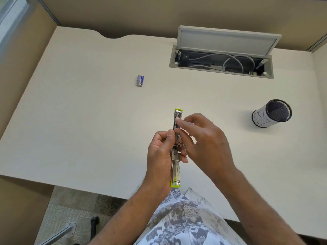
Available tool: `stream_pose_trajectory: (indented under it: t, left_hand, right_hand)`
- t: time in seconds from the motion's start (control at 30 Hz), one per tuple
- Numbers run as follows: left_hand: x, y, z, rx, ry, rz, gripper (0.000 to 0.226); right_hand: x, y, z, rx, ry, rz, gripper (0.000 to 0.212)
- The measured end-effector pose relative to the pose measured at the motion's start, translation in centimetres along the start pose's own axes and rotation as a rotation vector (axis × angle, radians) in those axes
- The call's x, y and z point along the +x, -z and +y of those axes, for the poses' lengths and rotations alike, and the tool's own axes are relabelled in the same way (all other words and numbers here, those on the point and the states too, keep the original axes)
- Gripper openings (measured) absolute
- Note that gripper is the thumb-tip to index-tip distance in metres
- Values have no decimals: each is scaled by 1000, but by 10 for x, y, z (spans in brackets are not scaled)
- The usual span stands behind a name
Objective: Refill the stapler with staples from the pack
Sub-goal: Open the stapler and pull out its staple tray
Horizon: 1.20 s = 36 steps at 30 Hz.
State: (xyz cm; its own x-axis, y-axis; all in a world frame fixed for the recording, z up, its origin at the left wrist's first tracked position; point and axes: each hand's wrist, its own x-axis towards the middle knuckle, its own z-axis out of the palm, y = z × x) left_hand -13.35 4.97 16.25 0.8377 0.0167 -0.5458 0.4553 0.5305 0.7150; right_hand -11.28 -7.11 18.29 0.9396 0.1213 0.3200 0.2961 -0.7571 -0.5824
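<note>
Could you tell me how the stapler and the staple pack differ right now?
The stapler is long, silver with lime-green ends, and opened out flat; the staple pack is a short blue-and-grey box. The stapler is held above the desk by the left hand, right hand at its channel; the pack lies untouched farther back.

Single head-worn wide-angle view, looking forward and steeply down over the bench (88, 121), close above both raised hands, partition walls edging the frame
</note>
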Motion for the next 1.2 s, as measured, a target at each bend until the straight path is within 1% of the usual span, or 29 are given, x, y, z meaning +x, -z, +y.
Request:
stream_pose_trajectory:
  t: [0.1,0.27,0.47,0.63,0.8,1.0,1.2]
  left_hand:
    - [0,2,-1,12,-7,-5,16]
    - [0,3,-1,28,-27,-20,17]
    - [1,4,-3,39,-47,-19,17]
    - [0,4,-5,26,-45,-7,19]
    - [-2,4,-5,41,-46,-3,19]
    - [-1,3,-5,45,-43,-11,19]
    - [0,2,-8,51,-45,-20,17]
  right_hand:
    - [0,-1,-2,7,-24,-31,11]
    - [3,0,0,28,-79,-64,28]
    - [8,4,-2,-22,-69,-100,15]
    - [12,4,-2,-29,-110,-179,6]
    - [17,4,3,-14,-113,-239,6]
    - [20,6,8,24,-100,-217,6]
    - [19,7,17,174,-158,-192,5]
